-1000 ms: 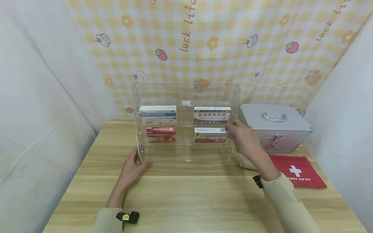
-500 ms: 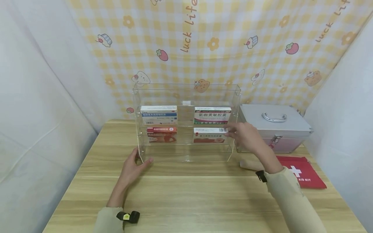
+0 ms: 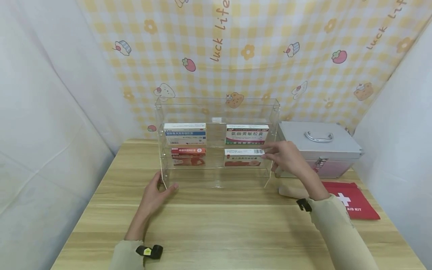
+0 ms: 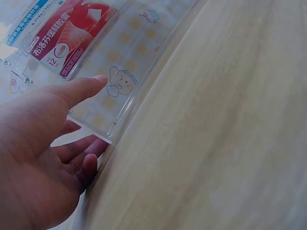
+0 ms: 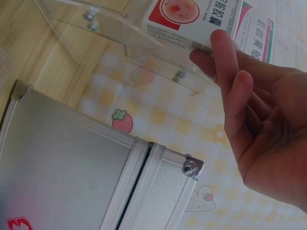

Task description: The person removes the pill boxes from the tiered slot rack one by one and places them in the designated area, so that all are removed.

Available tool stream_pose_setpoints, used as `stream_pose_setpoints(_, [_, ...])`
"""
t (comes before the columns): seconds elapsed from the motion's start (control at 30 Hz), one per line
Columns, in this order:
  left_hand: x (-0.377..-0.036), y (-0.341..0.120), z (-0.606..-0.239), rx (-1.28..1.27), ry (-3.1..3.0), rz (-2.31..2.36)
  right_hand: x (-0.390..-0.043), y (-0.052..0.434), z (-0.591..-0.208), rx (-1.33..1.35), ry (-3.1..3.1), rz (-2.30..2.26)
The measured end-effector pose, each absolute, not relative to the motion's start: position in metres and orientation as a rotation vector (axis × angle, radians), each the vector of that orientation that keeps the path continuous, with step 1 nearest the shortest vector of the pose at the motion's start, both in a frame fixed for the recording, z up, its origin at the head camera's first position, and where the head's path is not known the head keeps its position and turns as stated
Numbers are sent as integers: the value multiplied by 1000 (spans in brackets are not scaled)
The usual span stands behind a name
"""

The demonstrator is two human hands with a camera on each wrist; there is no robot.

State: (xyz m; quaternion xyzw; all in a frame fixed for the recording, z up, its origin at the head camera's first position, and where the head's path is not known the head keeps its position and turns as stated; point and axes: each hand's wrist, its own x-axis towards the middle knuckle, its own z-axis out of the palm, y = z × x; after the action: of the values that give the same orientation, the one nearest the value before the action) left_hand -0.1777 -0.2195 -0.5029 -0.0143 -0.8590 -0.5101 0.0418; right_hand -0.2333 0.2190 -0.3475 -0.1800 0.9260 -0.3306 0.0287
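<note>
Toward the back edge of the tabletop stands a clear acrylic shelf holding four medicine boxes. Left hand braces its front-left corner, thumb and relaxed fingers straddling the side panel, likely steadying it. Right hand touches the end of the lower-right box with extended fingertips; an actual pinch can't be confirmed. Metal case sits just right of the shelf; red first-aid pouch partly hidden by the right forearm.
</note>
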Motion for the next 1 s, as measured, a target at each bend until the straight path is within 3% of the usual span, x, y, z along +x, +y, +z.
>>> stream_pose_setpoints(1.0, [-176,-219,-503,-53,-2614,-1568,-219,235,-307,-530,3039,-1009])
